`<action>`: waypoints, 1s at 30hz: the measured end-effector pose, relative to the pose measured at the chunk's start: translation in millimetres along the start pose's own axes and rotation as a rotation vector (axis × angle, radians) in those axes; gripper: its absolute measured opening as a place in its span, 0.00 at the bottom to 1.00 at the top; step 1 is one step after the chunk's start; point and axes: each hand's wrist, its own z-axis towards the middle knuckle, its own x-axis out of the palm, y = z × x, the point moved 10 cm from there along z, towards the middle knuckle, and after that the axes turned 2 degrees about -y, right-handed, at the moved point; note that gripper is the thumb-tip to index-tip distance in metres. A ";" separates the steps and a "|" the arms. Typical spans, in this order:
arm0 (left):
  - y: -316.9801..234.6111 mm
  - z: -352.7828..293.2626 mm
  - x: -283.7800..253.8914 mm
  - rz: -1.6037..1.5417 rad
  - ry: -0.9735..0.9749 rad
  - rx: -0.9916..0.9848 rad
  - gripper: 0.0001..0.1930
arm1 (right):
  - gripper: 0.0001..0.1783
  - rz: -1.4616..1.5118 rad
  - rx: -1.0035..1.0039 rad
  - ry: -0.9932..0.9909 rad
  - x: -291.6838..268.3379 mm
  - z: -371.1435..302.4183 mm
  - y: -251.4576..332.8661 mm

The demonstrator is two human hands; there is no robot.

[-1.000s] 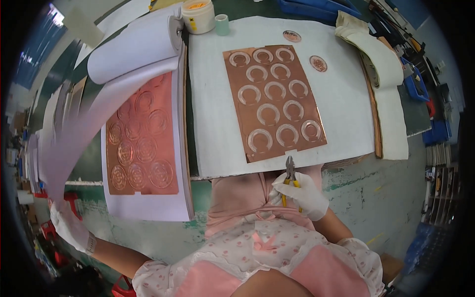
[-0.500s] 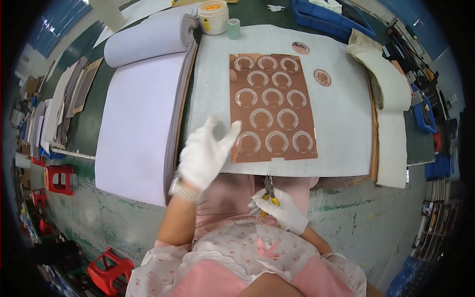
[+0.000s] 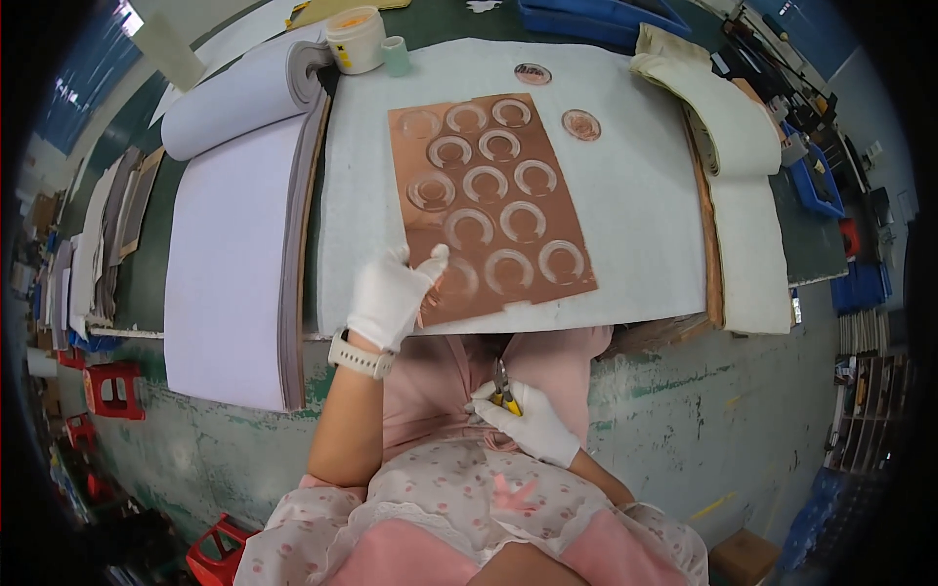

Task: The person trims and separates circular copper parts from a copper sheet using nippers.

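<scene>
Copper sheet is lying on the white pad on the desk. Right hand is gripping yellow-handled pliers near the body — left hand, fingers spread, is pressing the sheet's near-left corner, risking creasing it.

Copper sheet: flat on white pad, tilted slightly, twelve embossed rings in three columns, near-left corner under gloved fingers. Pliers: yellow-handled, upright, near table edge.
</scene>
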 end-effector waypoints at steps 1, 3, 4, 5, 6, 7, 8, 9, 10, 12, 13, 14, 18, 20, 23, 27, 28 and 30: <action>20.1 3.5 6.8 0.041 0.021 0.082 0.18 | 0.10 -0.128 -0.020 -0.008 1.0 -0.8 2.3; 28.8 -21.2 10.0 -0.114 0.151 -0.054 0.18 | 0.11 -0.135 -0.056 0.001 4.3 -4.0 5.8; 35.2 -36.7 19.4 -0.275 0.273 -0.179 0.18 | 0.12 -0.146 -0.105 0.005 5.0 -5.2 8.5; 40.6 -45.5 17.5 -0.303 0.258 -0.213 0.19 | 0.12 -0.142 -0.082 0.016 4.9 -5.9 3.4; 48.8 -53.2 17.9 -0.303 0.256 -0.240 0.19 | 0.13 -0.169 -0.009 0.012 2.3 -6.6 -7.4; 62.9 -61.1 16.3 -0.350 0.220 -0.321 0.19 | 0.14 -0.198 0.066 0.010 2.6 -7.5 -19.0; 76.3 -66.3 15.4 -0.400 0.181 -0.398 0.19 | 0.14 -0.200 0.087 0.022 5.5 -7.3 -24.2; 89.0 -71.4 18.6 -0.429 0.193 -0.464 0.21 | 0.15 -0.168 0.127 0.013 6.7 -7.7 -30.8; 101.6 -74.3 20.7 -0.435 0.189 -0.486 0.21 | 0.15 -0.137 0.166 0.002 7.9 -8.2 -36.3; 108.9 -74.0 25.6 -0.672 0.183 -0.372 0.29 | 0.15 -0.191 0.255 0.085 23.9 -10.9 -31.3; 116.2 -77.6 30.8 -0.487 0.291 -0.371 0.32 | 0.15 -0.240 0.320 0.156 33.8 -13.6 -36.2; 115.6 -78.9 30.3 -0.494 0.290 -0.389 0.32 | 0.15 -0.243 0.339 0.161 38.5 -15.6 -42.3; 110.0 -93.4 61.3 -0.521 0.604 -0.429 0.20 | 0.14 -0.252 0.203 0.395 71.8 -24.9 -62.3; 101.1 -93.5 61.5 -0.674 0.595 -0.429 0.17 | 0.15 -0.213 0.016 0.503 81.7 -34.4 -58.8; 99.8 -93.7 64.3 -0.688 0.659 -0.422 0.19 | 0.14 -0.146 0.234 0.414 59.5 -40.9 -82.2; 101.7 -93.1 66.7 -0.705 0.657 -0.381 0.19 | 0.14 -0.295 0.188 0.120 30.2 -23.3 -55.3; 100.6 -92.9 65.9 -0.707 0.652 -0.383 0.19 | 0.15 -0.532 -0.017 0.119 32.0 -13.4 -22.4; 96.5 -91.5 62.1 -0.637 0.646 -0.369 0.19 | 0.17 -0.558 0.055 0.136 33.5 -3.5 -11.9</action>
